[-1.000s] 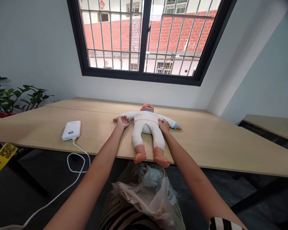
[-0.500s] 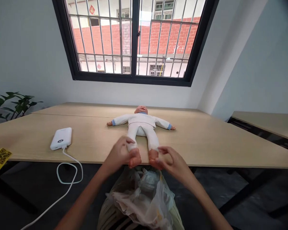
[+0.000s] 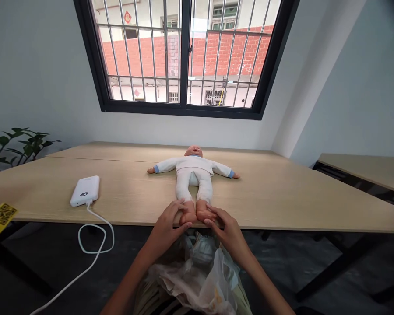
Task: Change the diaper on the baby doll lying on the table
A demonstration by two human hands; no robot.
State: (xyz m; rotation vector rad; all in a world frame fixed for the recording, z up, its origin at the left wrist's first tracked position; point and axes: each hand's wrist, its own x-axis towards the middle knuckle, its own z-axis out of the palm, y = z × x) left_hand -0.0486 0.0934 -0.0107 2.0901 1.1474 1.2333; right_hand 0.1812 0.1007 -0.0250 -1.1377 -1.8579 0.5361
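A baby doll (image 3: 194, 166) in a white top and white trousers with blue cuffs lies on its back, arms spread, head toward the window. Its feet are bare and close together at the table's near edge. My left hand (image 3: 167, 224) is around the doll's foot on the left (image 3: 188, 214), fingers at the ankle and thumb below the toes. Around the foot on the right (image 3: 203, 211), my right hand (image 3: 229, 228) has its fingertips on top and its thumb underneath. A crumpled clear plastic bag (image 3: 197, 280) lies on my lap below the table edge.
On the wooden table (image 3: 282, 192) at the left lies a white power bank (image 3: 85, 190), its white cable (image 3: 96, 258) hanging over the edge. A yellow QR tag (image 3: 0, 221) sits at the left edge. Behind are a plant (image 3: 26, 142) and a barred window (image 3: 184, 107).
Both hands have moved inward, bringing the doll's legs from apart to nearly together. The feet have shifted slightly back onto the table.
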